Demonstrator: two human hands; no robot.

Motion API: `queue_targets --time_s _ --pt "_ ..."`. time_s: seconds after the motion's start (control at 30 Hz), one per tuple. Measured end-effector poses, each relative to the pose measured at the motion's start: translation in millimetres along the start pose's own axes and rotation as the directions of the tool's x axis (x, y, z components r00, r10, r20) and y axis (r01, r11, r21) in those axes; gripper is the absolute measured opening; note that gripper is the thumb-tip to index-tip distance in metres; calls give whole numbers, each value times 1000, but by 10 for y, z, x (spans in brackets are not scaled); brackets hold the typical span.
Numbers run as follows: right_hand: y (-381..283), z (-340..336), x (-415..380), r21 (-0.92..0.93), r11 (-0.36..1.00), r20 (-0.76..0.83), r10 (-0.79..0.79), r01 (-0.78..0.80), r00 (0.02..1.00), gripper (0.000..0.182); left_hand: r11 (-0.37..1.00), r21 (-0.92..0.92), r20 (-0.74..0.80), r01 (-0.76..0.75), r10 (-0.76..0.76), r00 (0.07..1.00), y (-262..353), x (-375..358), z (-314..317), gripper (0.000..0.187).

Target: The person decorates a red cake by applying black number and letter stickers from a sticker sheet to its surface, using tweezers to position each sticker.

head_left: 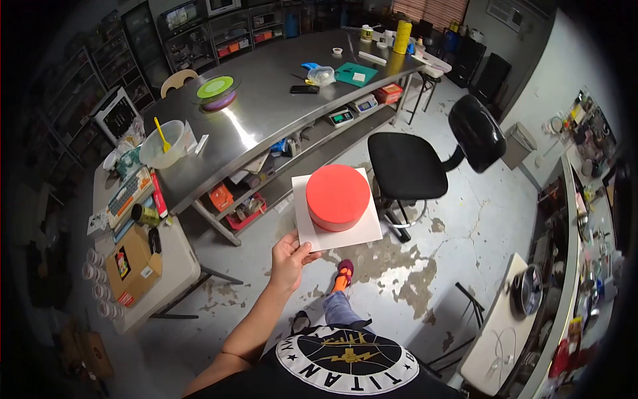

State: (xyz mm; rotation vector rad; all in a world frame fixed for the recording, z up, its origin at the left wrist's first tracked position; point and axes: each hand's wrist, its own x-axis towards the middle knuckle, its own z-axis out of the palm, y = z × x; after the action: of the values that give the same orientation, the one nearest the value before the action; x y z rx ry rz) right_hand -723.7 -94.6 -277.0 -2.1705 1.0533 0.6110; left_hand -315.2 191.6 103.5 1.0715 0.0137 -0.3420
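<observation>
A round red cake-like cylinder (338, 197) stands upright on a square white board (306, 229) in front of me. My left hand (290, 258) grips the board's near left corner, thumb on top and fingers underneath. The board is held above the floor, and the red cylinder touches none of my fingers. My right hand does not show anywhere in the view.
A long steel table (259, 126) crosses ahead, with a green-topped turntable (216, 87) on it. A black chair (407, 166) stands just beyond the board to the right. Side tables flank me, the left one holding a cardboard box (137, 266).
</observation>
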Motion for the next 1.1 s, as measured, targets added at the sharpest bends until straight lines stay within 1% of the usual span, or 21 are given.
queue_targets --time_s 0.13,0.2,0.23,0.27,0.3,0.37,0.4,0.43,0.47,0.5,0.53,0.57,0.6,0.63,0.67,0.7,0.77,0.83,0.9,1.03,1.1 --pt "-610 -762 1038 -148 989 4 -16 16 1000 23 998 -55 -8 -6 6 1000 46 697 256 33" --pt "-1415 -1327 1265 -214 977 8 -21 22 1000 23 998 -51 -15 35 -36 999 145 996 388 31" --pt "-1801 -1895 1431 2 999 55 -45 45 997 23 998 -56 -20 23 -24 1000 180 1153 441 31" --pt "-1801 -1852 2114 -109 956 -140 -285 271 948 22 998 -67 -27 12 -14 1000 209 1313 481 31" --pt "-2238 -2099 2475 -186 930 -237 -356 317 904 22 997 -76 -34 6 -9 999 231 1476 511 31" --pt "-3072 -2540 3144 -250 882 -248 -458 400 854 22 998 -62 -63 12 -16 998 300 1766 546 32" --pt "-3662 -2812 3218 -207 872 -304 -488 444 818 21 998 -64 -78 2 -7 997 352 1895 575 33" --pt "-4154 -2996 3391 -113 766 -386 -620 632 682 24 998 -67 -89 -17 11 996 407 2047 598 34" --pt "-4775 -3249 3343 -108 781 -349 -609 615 712 26 998 -63 -94 -22 16 995 459 2203 595 35" --pt "-5337 -3421 3344 -117 776 -355 -616 620 703 30 998 -63 -92 -29 23 995 510 2377 586 35" --pt "-5816 -3552 3417 -117 726 -363 -667 678 651 32 998 -44 -108 -41 36 993 561 2554 569 35" --pt "-6202 -3579 3654 -129 656 -414 -717 743 561 38 998 -27 -124 -55 51 991 610 2741 547 35" --pt "-6596 -3619 3829 -197 560 -456 -779 805 431 42 998 -22 -127 -63 60 990 663 2934 516 34" --pt "-7001 -3709 3916 -169 590 -414 -769 790 486 48 998 -18 -124 -68 66 990 705 3145 481 34" --pt "-7376 -3807 3930 -127 568 -391 -782 813 486 59 994 -29 -121 -101 97 988 744 3359 430 33" --pt "-7633 -3775 4063 -122 573 -395 -777 810 490 59 991 -42 -119 -126 120 986 786 3552 383 33" --pt "-8248 -3912 4340 -132 512 -495 -776 849 391 76 993 -20 -108 -117 114 988 957 3985 307 34" --pt "-8654 -3974 4462 -164 557 -473 -769 814 430 88 995 -13 -123 -102 100 987 1059 4330 293 34" --pt "-9021 -4041 4628 -171 568 -458 -769 805 446 89 996 35 -143 -79 83 986 1187 4663 228 32" --pt "-9404 -3979 4997 -158 610 -398 -759 776 515 92 996 15 -159 -93 95 983 1347 5220 142 32" --pt "-9602 -3867 5232 -135 606 -385 -761 784 522 94 996 -8 -154 -88 86 984 1395 5429 135 32"
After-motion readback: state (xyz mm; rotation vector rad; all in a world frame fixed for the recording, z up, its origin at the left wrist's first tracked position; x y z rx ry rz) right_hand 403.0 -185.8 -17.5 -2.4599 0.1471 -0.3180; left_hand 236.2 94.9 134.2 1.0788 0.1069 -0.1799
